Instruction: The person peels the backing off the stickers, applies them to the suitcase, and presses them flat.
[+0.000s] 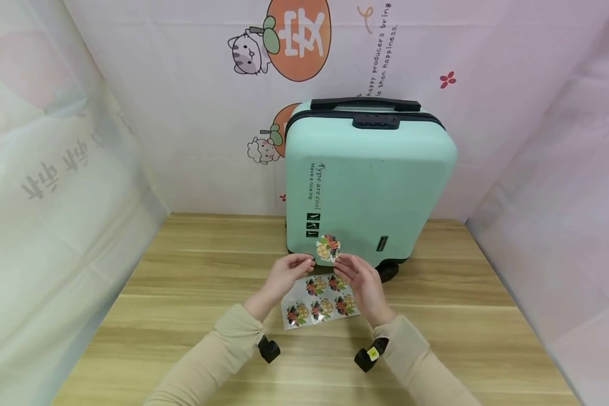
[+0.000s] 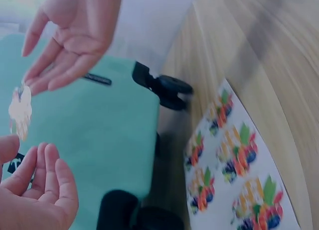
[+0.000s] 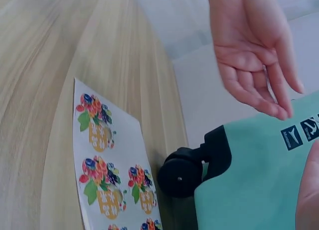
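Observation:
My right hand (image 1: 362, 282) pinches a round fruit-print sticker (image 1: 328, 248) by its lower right edge, in front of the lower part of a mint-green suitcase (image 1: 365, 192). The left hand (image 1: 286, 274) hovers just left of the sticker, thumb and fingers loosely bent, with nothing plainly held. In the left wrist view the sticker (image 2: 20, 110) hangs between the two hands, glare washing out its print. Below the hands, a white sticker sheet (image 1: 304, 324) with several fruit prints lies on the table. The right wrist view shows the left hand (image 3: 254, 56) palm-side, but only the right hand's edge.
The suitcase stands upright on the wooden table (image 1: 208, 242) against a printed cloth backdrop (image 1: 208, 113). Its black wheel (image 1: 387, 272) sticks out at the lower right. Cloth walls (image 1: 553, 169) close off both sides.

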Available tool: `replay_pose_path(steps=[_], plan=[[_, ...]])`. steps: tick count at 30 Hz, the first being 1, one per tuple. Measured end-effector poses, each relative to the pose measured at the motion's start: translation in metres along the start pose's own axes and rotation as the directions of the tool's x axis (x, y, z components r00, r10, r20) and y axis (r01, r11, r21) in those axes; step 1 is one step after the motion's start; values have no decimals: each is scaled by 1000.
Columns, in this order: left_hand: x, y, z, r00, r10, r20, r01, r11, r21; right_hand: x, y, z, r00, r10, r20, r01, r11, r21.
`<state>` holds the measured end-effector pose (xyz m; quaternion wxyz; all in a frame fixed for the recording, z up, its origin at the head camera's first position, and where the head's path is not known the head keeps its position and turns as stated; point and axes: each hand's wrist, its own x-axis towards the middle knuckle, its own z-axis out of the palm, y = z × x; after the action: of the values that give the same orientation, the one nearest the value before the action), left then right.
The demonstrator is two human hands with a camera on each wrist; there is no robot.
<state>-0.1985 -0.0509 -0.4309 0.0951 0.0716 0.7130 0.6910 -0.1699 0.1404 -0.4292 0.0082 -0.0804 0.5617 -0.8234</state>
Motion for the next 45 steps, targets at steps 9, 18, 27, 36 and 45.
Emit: replay_pose_path(steps=[9,18,27,36,45], plan=[[1,6,6,997,-72,-42,60,972,-225,-2,7,7,999,1,47,0,1000,-9],[8,5,9,992,-63,-114,29,959,-282,-2,12,11,998,53,19,-52,998,-27],[7,18,6,987,51,-153,-96,948,-305,-2,7,7,996,57,-76,-76,956,-283],[5,33,-11,965,246,90,-262,905,335,13,-25,4,997,-77,-30,42,784,-620],[3,40,-12,941,231,248,-321,842,433,13,-30,12,986,-73,149,161,644,-748]])
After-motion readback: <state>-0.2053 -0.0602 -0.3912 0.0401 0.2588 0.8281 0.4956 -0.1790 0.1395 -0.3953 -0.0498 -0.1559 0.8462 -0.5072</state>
